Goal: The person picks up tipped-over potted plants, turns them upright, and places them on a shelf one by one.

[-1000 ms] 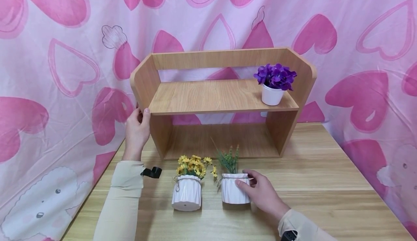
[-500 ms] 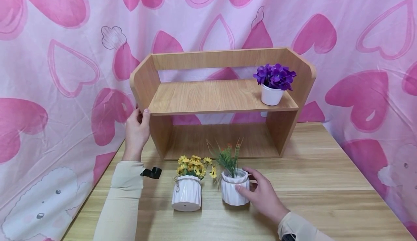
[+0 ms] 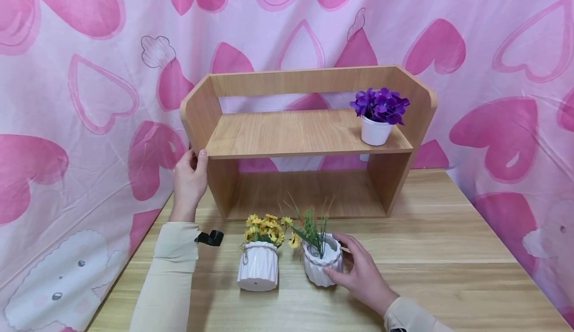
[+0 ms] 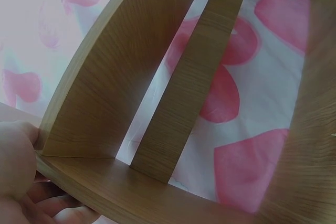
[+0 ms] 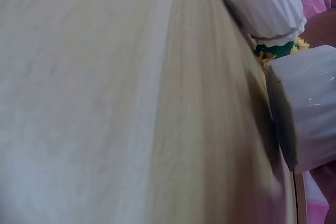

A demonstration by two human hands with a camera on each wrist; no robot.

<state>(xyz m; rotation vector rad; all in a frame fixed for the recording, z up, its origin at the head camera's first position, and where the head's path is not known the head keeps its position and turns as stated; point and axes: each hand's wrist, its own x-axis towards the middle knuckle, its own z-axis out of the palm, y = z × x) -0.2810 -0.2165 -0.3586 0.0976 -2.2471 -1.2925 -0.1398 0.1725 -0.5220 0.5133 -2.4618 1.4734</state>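
Left hand (image 3: 190, 178) reaches forward on a cream-sleeved arm, its grip curled, thumb up; right hand (image 3: 358, 269) lies low, fingers (image 3: 333, 272) and thumb wrapped in a grip

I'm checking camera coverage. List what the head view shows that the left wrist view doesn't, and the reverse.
Head view only: the right hand gripping the tilted green plant pot, the yellow flower pot, the purple flower pot, the table. Left wrist view only: a close look at the shelf's back rail. Both: the left hand gripping the wooden shelf, and the pink heart cloth.
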